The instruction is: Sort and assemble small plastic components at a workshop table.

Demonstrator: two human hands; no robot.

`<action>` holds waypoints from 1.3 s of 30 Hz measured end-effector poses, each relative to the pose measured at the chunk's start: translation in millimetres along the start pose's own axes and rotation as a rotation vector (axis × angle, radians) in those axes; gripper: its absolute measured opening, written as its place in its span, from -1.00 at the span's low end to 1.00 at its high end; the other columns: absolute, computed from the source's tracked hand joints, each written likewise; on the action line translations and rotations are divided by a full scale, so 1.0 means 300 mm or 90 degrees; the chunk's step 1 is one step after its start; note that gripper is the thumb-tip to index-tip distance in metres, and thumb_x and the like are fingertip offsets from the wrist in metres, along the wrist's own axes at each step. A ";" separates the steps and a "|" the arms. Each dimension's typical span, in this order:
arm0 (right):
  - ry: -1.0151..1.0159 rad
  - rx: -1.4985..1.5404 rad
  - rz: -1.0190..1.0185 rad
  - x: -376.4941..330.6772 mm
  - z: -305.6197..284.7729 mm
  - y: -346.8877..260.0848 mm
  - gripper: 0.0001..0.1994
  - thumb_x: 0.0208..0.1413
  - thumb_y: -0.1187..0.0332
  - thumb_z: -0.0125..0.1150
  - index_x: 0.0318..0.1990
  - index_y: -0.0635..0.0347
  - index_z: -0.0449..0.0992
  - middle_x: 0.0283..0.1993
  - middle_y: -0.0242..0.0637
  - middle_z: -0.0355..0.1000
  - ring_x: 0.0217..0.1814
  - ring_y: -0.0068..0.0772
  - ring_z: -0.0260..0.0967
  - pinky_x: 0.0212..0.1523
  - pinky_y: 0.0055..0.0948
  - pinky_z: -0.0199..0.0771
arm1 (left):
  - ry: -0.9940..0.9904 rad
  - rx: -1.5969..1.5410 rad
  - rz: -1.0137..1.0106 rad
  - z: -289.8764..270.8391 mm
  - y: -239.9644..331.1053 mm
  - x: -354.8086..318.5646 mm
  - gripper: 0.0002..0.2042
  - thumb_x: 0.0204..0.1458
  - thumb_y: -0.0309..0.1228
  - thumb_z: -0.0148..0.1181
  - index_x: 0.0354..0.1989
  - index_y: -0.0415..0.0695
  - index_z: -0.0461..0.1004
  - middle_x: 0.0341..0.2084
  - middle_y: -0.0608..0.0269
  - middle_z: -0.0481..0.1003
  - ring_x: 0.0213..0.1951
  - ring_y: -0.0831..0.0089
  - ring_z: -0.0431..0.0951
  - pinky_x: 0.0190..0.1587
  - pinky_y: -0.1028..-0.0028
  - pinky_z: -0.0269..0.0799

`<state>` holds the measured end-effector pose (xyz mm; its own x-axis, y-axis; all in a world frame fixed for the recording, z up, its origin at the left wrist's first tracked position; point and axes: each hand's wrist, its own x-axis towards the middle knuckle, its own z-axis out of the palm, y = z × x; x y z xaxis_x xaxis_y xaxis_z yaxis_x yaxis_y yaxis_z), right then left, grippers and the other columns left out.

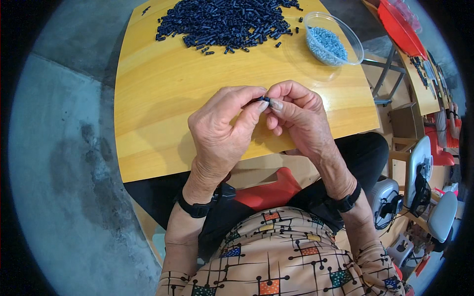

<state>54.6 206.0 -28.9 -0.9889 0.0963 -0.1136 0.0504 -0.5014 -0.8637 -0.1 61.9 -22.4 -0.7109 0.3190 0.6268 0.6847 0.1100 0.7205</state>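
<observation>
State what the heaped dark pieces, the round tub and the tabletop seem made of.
Dark pieces: probably plastic, faintly shiny; they look smooth and evenly coloured.
Tub: most likely clear plastic, glossy; it is see-through with bright highlights.
Tabletop: wood or wood-look laminate, glossy; grain streaks show and it reflects light.

There are two hands, one bare left hand [222, 121] and one bare right hand [308, 118], and two black wristbands [195, 209], one on each arm. One small dark cylindrical piece [265, 99] shows between the hands. One yellow wood-grain bench [158, 103] carries one heap of small dark cylindrical pieces [227, 22] (hundreds, too jumbled to count exactly) and one round clear plastic tub [355, 47]. The tub's small shiny silvery-blue pieces [327, 45] are likewise past counting. One wide red basin [402, 27] appears.
</observation>
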 end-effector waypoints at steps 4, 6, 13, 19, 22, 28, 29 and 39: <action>-0.003 0.005 -0.005 -0.002 -0.006 0.000 -0.90 0.04 0.47 0.12 -0.28 0.28 0.45 -0.45 -0.35 0.43 -0.51 -0.65 0.38 -0.56 -0.72 0.38 | -0.018 -0.103 -0.147 -0.002 0.001 -0.011 -0.86 -0.15 -0.62 0.23 -0.37 -0.26 0.50 -0.48 0.27 0.51 -0.42 0.60 0.49 -0.35 0.64 0.40; -0.004 0.030 -0.009 -0.001 -0.006 0.002 -0.89 0.04 0.47 0.13 -0.28 0.29 0.45 -0.44 -0.32 0.44 -0.51 -0.62 0.39 -0.56 -0.71 0.38 | -0.012 -0.155 -0.203 -0.003 -0.003 -0.015 -0.87 -0.14 -0.62 0.23 -0.36 -0.27 0.49 -0.48 0.27 0.51 -0.43 0.60 0.48 -0.35 0.64 0.40; -0.007 0.036 -0.008 -0.007 -0.014 0.004 -0.88 0.01 0.49 0.15 -0.27 0.30 0.45 -0.43 -0.29 0.44 -0.52 -0.60 0.39 -0.57 -0.70 0.39 | 0.007 -0.462 -0.401 -0.016 -0.025 -0.007 -0.85 -0.07 -0.53 0.20 -0.30 -0.29 0.48 -0.48 0.21 0.51 -0.47 0.54 0.51 -0.37 0.60 0.46; -0.020 0.051 -0.013 -0.007 -0.021 0.008 -0.87 0.00 0.50 0.16 -0.28 0.32 0.45 -0.45 -0.28 0.44 -0.53 -0.59 0.39 -0.58 -0.69 0.41 | -0.004 -0.525 -0.458 -0.003 -0.024 -0.015 -0.84 -0.06 -0.51 0.19 -0.29 -0.29 0.47 -0.48 0.20 0.51 -0.50 0.54 0.51 -0.39 0.59 0.48; -0.020 0.051 -0.015 -0.007 -0.022 0.008 -0.87 0.00 0.50 0.17 -0.28 0.32 0.45 -0.45 -0.28 0.44 -0.53 -0.59 0.39 -0.58 -0.68 0.41 | 0.002 -0.556 -0.483 0.006 -0.025 -0.016 -0.85 -0.07 -0.54 0.20 -0.31 -0.31 0.48 -0.49 0.19 0.51 -0.52 0.53 0.52 -0.40 0.64 0.45; 0.016 0.031 -0.024 -0.009 -0.023 -0.017 -0.89 -0.01 0.49 0.17 -0.32 0.32 0.46 -0.46 -0.27 0.45 -0.54 -0.58 0.39 -0.59 -0.66 0.39 | 0.019 -0.571 -0.489 0.014 -0.028 -0.012 -0.86 -0.05 -0.52 0.18 -0.31 -0.30 0.47 -0.49 0.20 0.51 -0.52 0.54 0.51 -0.40 0.61 0.46; 0.061 -0.110 -0.053 -0.003 -0.022 -0.022 -0.90 -0.02 0.49 0.18 -0.34 0.31 0.46 -0.47 -0.30 0.45 -0.53 -0.59 0.39 -0.58 -0.64 0.38 | 0.032 -0.560 -0.507 0.010 -0.027 -0.012 -0.86 -0.04 -0.51 0.18 -0.31 -0.29 0.47 -0.49 0.20 0.51 -0.52 0.54 0.51 -0.40 0.59 0.47; 0.193 -0.974 -0.424 0.203 -0.121 -0.049 -0.92 -0.18 0.41 0.20 -0.50 0.19 0.46 -0.54 -0.21 0.36 -0.48 -0.13 0.36 -0.46 -0.26 0.35 | 0.014 -0.525 -0.500 0.008 -0.022 -0.013 -0.88 0.01 -0.49 0.11 -0.29 -0.24 0.45 -0.49 0.25 0.47 -0.50 0.59 0.46 -0.39 0.57 0.47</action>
<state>-1.3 250.4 -41.0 -0.8417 0.1720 0.5119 -0.0742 0.9021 -0.4251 -1.3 62.2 -30.2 -0.9049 0.4172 -0.0840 -0.2592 -0.3838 0.8863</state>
